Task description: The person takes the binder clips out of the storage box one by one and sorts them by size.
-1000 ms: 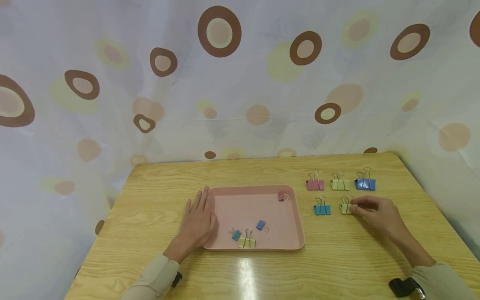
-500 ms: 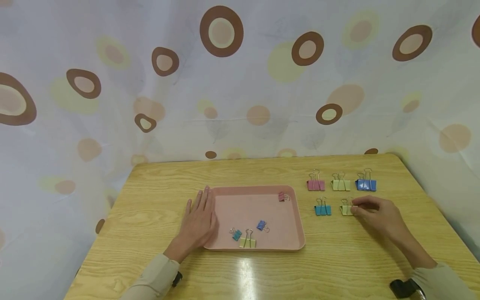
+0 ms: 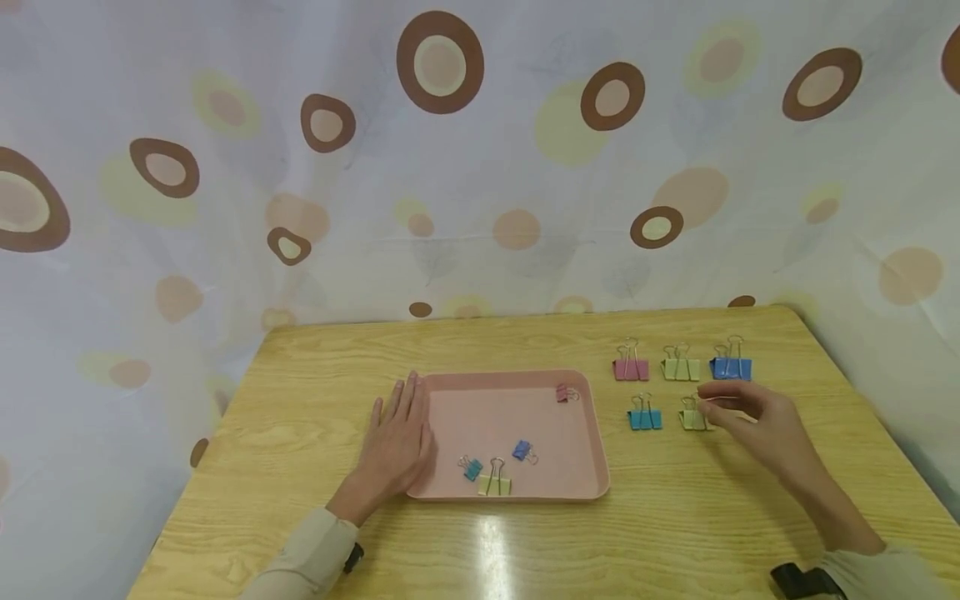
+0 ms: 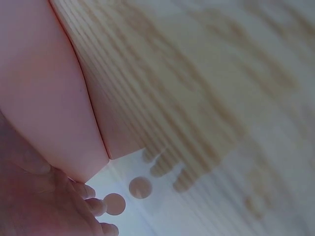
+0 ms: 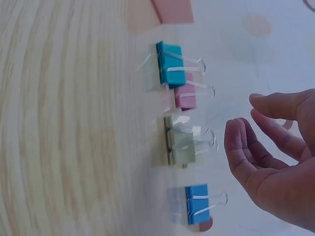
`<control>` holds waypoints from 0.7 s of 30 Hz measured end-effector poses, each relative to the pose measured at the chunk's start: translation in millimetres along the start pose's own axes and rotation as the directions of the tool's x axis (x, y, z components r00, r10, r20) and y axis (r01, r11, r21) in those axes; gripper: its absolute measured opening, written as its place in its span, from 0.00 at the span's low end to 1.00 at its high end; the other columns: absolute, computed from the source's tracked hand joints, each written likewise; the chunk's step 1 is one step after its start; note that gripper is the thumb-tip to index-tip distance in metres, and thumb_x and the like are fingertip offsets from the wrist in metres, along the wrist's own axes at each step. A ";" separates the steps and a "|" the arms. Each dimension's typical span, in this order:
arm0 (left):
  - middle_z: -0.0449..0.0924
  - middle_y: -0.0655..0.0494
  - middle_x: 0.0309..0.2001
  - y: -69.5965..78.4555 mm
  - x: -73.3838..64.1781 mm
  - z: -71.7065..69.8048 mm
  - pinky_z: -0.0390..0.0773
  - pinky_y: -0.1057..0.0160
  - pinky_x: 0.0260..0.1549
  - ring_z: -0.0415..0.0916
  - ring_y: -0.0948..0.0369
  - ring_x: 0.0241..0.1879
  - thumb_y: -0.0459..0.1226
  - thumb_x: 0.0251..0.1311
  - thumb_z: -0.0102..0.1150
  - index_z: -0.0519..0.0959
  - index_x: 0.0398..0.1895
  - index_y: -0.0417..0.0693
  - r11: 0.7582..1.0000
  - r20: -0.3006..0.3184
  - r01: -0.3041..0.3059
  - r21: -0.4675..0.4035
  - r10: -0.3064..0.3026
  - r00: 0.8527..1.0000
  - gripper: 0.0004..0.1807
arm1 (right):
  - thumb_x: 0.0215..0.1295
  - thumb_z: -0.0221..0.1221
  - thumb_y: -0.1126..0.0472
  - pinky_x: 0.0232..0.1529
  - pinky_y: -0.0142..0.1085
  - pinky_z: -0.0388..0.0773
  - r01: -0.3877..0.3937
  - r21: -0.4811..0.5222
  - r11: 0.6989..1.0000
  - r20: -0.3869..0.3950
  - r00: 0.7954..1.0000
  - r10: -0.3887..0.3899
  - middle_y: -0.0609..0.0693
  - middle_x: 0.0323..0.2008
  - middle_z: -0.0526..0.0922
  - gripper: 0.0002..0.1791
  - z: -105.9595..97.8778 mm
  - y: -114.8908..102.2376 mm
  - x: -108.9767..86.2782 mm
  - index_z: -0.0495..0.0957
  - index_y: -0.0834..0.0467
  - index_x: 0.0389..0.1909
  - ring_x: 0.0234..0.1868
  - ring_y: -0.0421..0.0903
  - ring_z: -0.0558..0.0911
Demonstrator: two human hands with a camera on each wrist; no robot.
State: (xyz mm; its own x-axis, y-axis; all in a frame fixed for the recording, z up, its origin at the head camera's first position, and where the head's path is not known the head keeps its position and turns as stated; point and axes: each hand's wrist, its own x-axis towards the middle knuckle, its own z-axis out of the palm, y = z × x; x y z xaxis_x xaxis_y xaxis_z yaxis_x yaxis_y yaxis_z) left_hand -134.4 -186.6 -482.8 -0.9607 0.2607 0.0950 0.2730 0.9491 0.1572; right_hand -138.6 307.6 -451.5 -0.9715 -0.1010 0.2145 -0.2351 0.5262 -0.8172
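Note:
My left hand (image 3: 393, 450) lies flat with fingers extended along the left side of a pink tray (image 3: 502, 382). At the right, my right hand (image 3: 768, 429) hovers by a pale yellow binder clip (image 3: 692, 420), its fingers bent slightly and apart. Nothing sits between thumb and fingers in the right wrist view, where the yellow clip (image 5: 179, 142) stands clear of the fingertips. To its left stands a teal binder clip (image 3: 645, 419). Behind are a pink clip (image 3: 631, 369), another pale yellow clip (image 3: 680, 369) and a blue clip (image 3: 731, 368).
Inside the tray lie a small pink clip (image 3: 562, 393), a small blue clip (image 3: 522, 450), a small teal clip (image 3: 472, 469) and a pale yellow clip (image 3: 495, 486). A patterned curtain (image 3: 480, 167) hangs behind the wooden table (image 3: 322, 367).
My right hand has let go of the front pale yellow clip and lifted slightly, its fingers spreading. That clip stays standing beside the teal one. The left hand has not moved.

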 end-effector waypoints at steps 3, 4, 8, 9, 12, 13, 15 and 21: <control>0.47 0.38 0.81 -1.0 -1.2 0.4 0.50 0.36 0.73 0.47 0.41 0.79 0.41 0.78 0.41 0.51 0.80 0.32 1.000 0.000 0.000 -0.006 0.000 1.000 0.34 | 0.70 0.64 0.66 0.42 0.22 0.80 0.049 0.057 0.997 0.020 0.999 -0.050 0.38 0.46 0.86 0.13 9.8 -14.1 0.3 0.82 0.65 0.53 0.46 0.28 0.83; 0.47 0.38 0.81 -1.3 -1.3 0.4 0.50 0.36 0.73 0.47 0.41 0.79 0.41 0.78 0.41 0.51 0.80 0.33 1.000 -0.002 0.000 -0.004 0.000 1.000 0.34 | 0.70 0.64 0.67 0.42 0.23 0.80 0.066 0.070 0.995 0.027 0.997 -0.068 0.37 0.46 0.86 0.13 13.3 -18.6 0.7 0.82 0.65 0.53 0.46 0.29 0.83; 0.47 0.38 0.81 -2.3 -1.0 0.4 0.49 0.37 0.74 0.46 0.41 0.79 0.41 0.78 0.40 0.50 0.80 0.33 1.000 -0.007 0.002 0.009 -0.001 1.000 0.34 | 0.69 0.64 0.71 0.43 0.25 0.82 0.135 0.122 0.983 0.058 0.988 -0.143 0.41 0.46 0.85 0.13 28.3 -33.9 2.8 0.82 0.66 0.53 0.47 0.33 0.84; 0.46 0.39 0.81 -2.3 -0.7 0.5 0.49 0.37 0.74 0.46 0.42 0.79 0.41 0.78 0.40 0.51 0.80 0.33 1.000 -0.008 0.001 0.015 -0.001 1.000 0.34 | 0.68 0.63 0.72 0.42 0.26 0.82 0.149 0.133 0.980 0.064 0.985 -0.158 0.43 0.46 0.86 0.13 32.3 -36.8 3.1 0.82 0.67 0.53 0.46 0.34 0.84; 0.46 0.39 0.81 -2.0 0.1 0.9 0.48 0.38 0.74 0.46 0.42 0.79 0.41 0.78 0.39 0.51 0.80 0.33 1.000 -0.005 -0.001 0.021 0.001 1.000 0.34 | 0.67 0.63 0.74 0.42 0.28 0.83 0.169 0.171 0.971 0.077 0.980 -0.184 0.49 0.46 0.86 0.13 44.0 -44.3 2.2 0.81 0.67 0.52 0.47 0.37 0.85; 0.46 0.39 0.81 -1.8 0.6 1.1 0.49 0.37 0.74 0.46 0.42 0.79 0.41 0.78 0.39 0.51 0.80 0.33 1.000 -0.004 -0.002 0.023 0.002 1.000 0.34 | 0.67 0.63 0.74 0.43 0.28 0.83 0.172 0.180 0.969 0.081 0.979 -0.189 0.50 0.46 0.86 0.13 47.8 -46.5 1.4 0.82 0.67 0.52 0.46 0.37 0.85; 0.47 0.38 0.81 -1.4 0.9 1.5 0.49 0.37 0.74 0.46 0.42 0.79 0.41 0.78 0.39 0.51 0.80 0.33 1.000 -0.005 -0.004 0.025 0.004 1.000 0.34 | 0.67 0.63 0.74 0.44 0.29 0.84 0.168 0.207 0.964 0.098 0.977 -0.191 0.51 0.47 0.86 0.13 55.5 -50.8 -0.7 0.82 0.66 0.52 0.47 0.39 0.85; 0.46 0.38 0.81 -0.5 0.0 1.0 0.49 0.37 0.74 0.45 0.42 0.80 0.41 0.78 0.39 0.51 0.80 0.33 1.000 0.003 0.002 0.024 -0.002 1.000 0.34 | 0.68 0.63 0.72 0.47 0.32 0.84 0.141 0.265 0.954 0.145 0.972 -0.184 0.55 0.46 0.85 0.12 76.7 -62.8 -7.0 0.82 0.66 0.51 0.46 0.43 0.85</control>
State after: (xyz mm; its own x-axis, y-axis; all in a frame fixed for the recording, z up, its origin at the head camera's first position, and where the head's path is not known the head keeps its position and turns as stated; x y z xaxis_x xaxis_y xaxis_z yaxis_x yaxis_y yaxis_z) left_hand -134.6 -186.9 -483.9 -0.9615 0.2589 0.0921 0.2696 0.9536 0.1337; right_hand -119.4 210.4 -442.7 -0.9055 -0.3173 0.2817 -0.3696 0.2639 -0.8909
